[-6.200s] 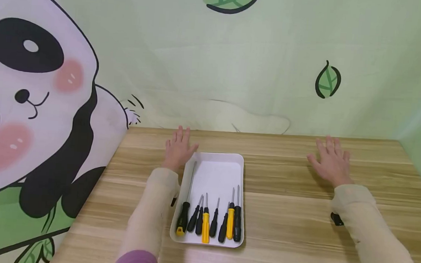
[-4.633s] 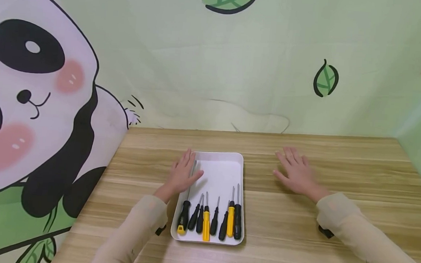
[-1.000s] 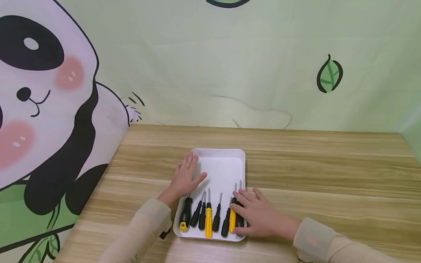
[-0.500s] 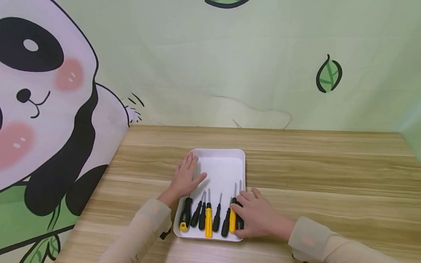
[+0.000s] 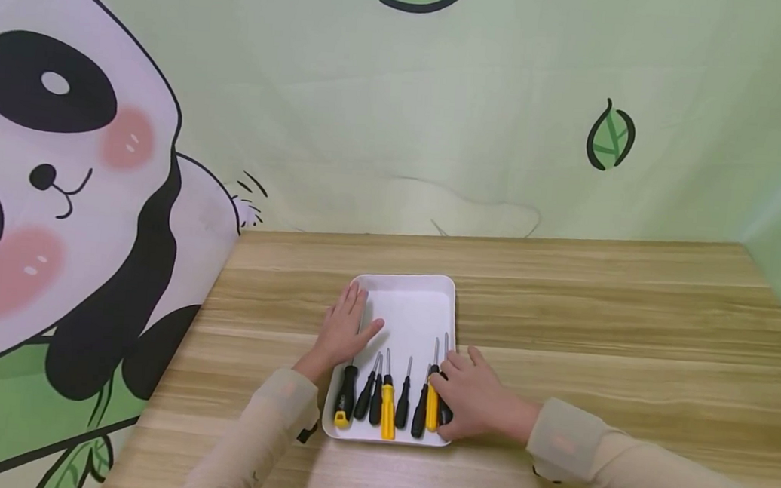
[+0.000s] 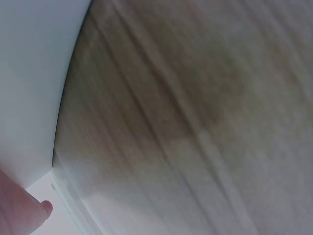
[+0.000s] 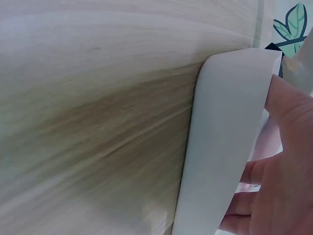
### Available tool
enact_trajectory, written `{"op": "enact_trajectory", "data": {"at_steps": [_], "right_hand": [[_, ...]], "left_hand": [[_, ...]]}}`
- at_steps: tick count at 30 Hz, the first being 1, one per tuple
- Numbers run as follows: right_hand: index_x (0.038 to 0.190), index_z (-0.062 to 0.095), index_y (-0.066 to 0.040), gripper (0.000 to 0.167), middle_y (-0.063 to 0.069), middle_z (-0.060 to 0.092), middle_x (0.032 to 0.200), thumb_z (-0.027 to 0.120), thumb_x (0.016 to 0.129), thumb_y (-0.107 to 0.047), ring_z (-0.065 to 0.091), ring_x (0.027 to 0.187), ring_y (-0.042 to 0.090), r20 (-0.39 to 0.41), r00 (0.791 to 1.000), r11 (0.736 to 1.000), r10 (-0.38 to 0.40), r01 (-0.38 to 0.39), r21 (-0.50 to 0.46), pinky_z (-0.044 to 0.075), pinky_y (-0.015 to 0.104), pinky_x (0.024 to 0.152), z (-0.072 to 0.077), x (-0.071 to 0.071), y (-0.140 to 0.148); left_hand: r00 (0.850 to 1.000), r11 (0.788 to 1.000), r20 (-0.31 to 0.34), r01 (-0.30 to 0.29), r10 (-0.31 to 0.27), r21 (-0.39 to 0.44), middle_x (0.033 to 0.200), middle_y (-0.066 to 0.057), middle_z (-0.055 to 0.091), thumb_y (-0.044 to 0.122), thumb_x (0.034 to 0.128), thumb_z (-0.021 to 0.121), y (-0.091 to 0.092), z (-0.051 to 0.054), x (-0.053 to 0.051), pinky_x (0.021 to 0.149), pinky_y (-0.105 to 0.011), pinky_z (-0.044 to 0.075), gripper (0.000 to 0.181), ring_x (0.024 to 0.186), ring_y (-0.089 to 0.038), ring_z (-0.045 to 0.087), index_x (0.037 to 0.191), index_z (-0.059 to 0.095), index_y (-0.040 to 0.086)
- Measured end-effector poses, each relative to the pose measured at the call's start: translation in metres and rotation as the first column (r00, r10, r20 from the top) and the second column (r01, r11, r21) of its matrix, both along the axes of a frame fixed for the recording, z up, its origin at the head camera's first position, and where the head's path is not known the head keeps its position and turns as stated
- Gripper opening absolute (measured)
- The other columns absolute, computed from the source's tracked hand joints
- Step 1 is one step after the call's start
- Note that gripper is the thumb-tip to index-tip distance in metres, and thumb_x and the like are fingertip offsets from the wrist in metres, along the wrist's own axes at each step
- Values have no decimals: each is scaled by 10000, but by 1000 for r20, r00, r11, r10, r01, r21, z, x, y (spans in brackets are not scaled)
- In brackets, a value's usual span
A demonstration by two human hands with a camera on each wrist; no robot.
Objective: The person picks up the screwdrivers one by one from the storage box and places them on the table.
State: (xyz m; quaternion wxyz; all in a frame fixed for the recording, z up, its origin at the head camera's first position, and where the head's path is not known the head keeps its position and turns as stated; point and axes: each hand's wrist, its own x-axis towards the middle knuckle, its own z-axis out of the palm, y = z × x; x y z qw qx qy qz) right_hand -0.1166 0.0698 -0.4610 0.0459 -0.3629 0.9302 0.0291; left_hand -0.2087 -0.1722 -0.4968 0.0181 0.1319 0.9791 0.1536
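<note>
A white tray (image 5: 409, 297) holds several screwdrivers with black or yellow handles in a row, shafts pointing away from me. Over the tray's left rim lies my left hand (image 5: 341, 333), fingers straight and thumb spread inward, partly covering the shaft of the black screwdriver with a yellow end (image 5: 344, 398). My right hand (image 5: 478, 397) reaches over the right rim. Its fingers are bent round the handle of the rightmost black screwdriver (image 5: 445, 411), mostly hidden beneath them. Just left of those fingertips lies a yellow-handled screwdriver (image 5: 432, 406). The right wrist view shows the tray's outer wall (image 7: 222, 132) beside that hand.
The tray stands on a wood-grain table (image 5: 583, 310). Behind it hangs a pale green backdrop (image 5: 494, 130) with a panda and leaves printed on it. Another yellow-handled screwdriver (image 5: 388, 410) lies mid-row among small black ones.
Both hands came in from the table's far side to the tray. Over the last second, my right hand's fingers have drawn together round the rightmost black screwdriver; my left hand has stayed still.
</note>
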Motion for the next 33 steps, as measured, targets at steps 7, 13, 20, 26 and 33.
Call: {"op": "enact_trajectory", "data": {"at_steps": [7, 13, 20, 26, 33], "right_hand": [[1129, 558, -101, 732, 126, 500, 1204, 651, 599, -596, 316, 1258, 311, 110, 992, 997, -69, 64, 46, 226, 549, 1012, 6, -2, -5], [1140, 561, -85, 801, 155, 481, 1221, 659, 567, -635, 275, 1277, 345, 126, 989, 995, -78, 70, 73, 212, 548, 1018, 5, -4, -9], [1139, 572, -80, 825, 179, 491, 1197, 679, 542, -639, 285, 1261, 372, 106, 992, 994, -61, 51, 102, 206, 529, 1029, 4, -5, -12], [1127, 564, -79, 796, 155, 523, 1148, 696, 547, -609, 349, 1209, 352, 112, 992, 994, -54, 43, 102, 222, 493, 1027, 4, -3, -15], [1130, 562, -80, 809, 143, 535, 1130, 694, 541, -617, 380, 1178, 337, 106, 993, 993, -46, 34, 112, 237, 472, 1028, 3, -4, -16]], "left_hand": [[1000, 1000, 12, 8, -8, -3, 1489, -114, 34, 543, 887, 342, 0, 2, 0, 1051, -539, 187, 745, 1371, -285, 66, 1408, 175, 38], [1000, 1000, 5, 5, -5, -16, 1488, -111, 44, 546, 885, 341, 0, 1, -1, 1053, -528, 195, 741, 1371, -285, 72, 1406, 189, 41], [1000, 1000, -5, -3, 3, -11, 1489, -106, 54, 541, 886, 346, 0, 0, -1, 1053, -531, 192, 731, 1371, -284, 77, 1402, 208, 42], [1000, 1000, -7, 3, -3, -18, 1485, -116, 64, 534, 890, 344, 1, 0, 0, 1051, -535, 192, 721, 1369, -292, 81, 1399, 218, 39], [1000, 1000, -7, 8, -8, -8, 1483, -133, 80, 523, 890, 359, 0, 1, 1, 1047, -545, 192, 719, 1367, -301, 82, 1394, 227, 28]]}}
